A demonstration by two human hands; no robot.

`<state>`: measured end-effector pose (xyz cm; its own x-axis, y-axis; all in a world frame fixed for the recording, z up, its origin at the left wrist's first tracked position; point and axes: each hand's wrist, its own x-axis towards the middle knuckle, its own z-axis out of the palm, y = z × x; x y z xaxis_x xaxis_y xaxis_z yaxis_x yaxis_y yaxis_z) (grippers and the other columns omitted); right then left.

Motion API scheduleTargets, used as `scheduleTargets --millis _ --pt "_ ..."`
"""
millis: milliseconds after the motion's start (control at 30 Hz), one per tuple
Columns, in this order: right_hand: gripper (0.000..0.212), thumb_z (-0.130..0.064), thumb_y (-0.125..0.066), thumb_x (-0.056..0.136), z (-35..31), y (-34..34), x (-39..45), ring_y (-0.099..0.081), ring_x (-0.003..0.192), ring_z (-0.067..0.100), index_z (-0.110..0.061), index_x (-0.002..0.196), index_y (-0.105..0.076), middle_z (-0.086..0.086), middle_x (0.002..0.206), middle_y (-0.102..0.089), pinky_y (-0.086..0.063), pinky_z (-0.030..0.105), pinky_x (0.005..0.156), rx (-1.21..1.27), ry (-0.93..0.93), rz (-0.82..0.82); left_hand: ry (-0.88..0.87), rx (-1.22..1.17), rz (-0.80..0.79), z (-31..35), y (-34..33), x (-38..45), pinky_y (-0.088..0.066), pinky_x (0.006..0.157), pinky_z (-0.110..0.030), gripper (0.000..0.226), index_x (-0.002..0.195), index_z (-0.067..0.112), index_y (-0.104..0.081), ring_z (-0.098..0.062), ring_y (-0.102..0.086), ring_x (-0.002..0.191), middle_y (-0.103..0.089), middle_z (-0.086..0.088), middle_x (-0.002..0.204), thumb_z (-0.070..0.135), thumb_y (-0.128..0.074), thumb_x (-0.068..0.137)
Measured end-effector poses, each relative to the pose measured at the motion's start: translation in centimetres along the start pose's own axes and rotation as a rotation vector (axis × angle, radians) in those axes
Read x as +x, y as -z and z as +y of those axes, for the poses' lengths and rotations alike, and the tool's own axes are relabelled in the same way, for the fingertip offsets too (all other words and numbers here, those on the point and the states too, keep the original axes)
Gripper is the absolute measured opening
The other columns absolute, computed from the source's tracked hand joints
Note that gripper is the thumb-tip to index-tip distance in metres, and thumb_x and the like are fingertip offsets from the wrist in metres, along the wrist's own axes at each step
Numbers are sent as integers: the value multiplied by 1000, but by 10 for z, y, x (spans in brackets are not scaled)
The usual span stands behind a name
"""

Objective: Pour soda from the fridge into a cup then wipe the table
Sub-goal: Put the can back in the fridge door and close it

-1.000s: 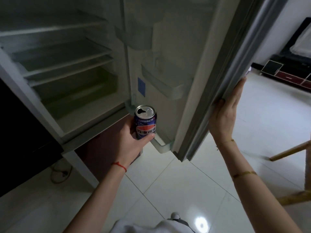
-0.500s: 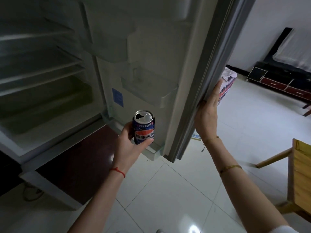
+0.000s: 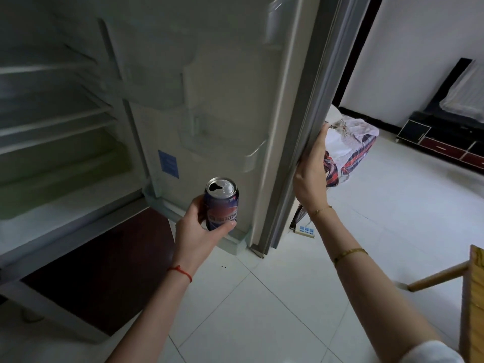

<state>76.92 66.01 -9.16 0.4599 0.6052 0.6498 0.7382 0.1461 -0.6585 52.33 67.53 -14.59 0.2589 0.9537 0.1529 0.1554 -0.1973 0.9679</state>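
We hold the Pepsi can [image 3: 222, 203] upright in our left hand [image 3: 197, 231], fingers and thumb wrapped round its lower body, out in front of the fridge door's inner shelves. Its top is already open, so the soda sits free behind that mouth. Our right hand [image 3: 311, 174] lies with straight fingers laid flat along the outer edge of the fridge door [image 3: 296, 121], which stands wide, to the right of the bare shelves [image 3: 52, 119].

No cup or table shows here; only a wooden chair [image 3: 471, 305] at the near right.

The risk, as we judge it, is a spill: swinging the door shut while turning away could tip or jolt the open can and slop soda on the white floor tiles [image 3: 262, 310]. A chilled can may also be slick, so a loose grip could let it slide.
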Motion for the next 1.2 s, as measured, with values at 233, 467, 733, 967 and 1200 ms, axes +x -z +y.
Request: scheduleTargets --millis 233,467,733,967,1200 --pt "68 6 -28 94 41 1 36 7 150 8 -2 154 5 10 164 5 0 24 123 66 -1 -54 -44 11 -4 10 -29 11 -50 83 -12 67 119 26 -57 5 -65 99 -67 17 109 12 -89 63" --pt "74 10 -27 89 50 0 63 -1 151 12 -9 156 1 5 164 -1 -3 32 125 139 -105 -55 -94 46 -23 37 -37 22 -48 81 -8 67 121 25 -56 12 -62 97 -65 19 109 15 -89 63" --pt "84 16 -27 83 50 -2 84 -8 151 16 -16 157 -3 2 164 -6 -12 42 124 213 -261 -66 -216 84 -20 90 -21 48 -48 80 -6 69 117 35 -53 14 -61 97 -63 22 109 23 -91 61" --pt "79 15 -27 87 46 -1 91 -8 151 17 -15 157 -5 4 164 -6 -11 42 124 241 -301 -67 -332 141 31 142 -13 103 -50 87 -18 66 117 24 -61 1 -64 99 -68 12 109 31 -92 59" --pt "77 7 -32 92 54 -7 91 -9 151 17 -26 157 -5 -2 164 -7 -15 48 123 242 -310 -50 -298 184 -17 151 -26 158 -50 81 -17 59 115 20 -62 1 -63 91 -69 8 102 28 -90 63"
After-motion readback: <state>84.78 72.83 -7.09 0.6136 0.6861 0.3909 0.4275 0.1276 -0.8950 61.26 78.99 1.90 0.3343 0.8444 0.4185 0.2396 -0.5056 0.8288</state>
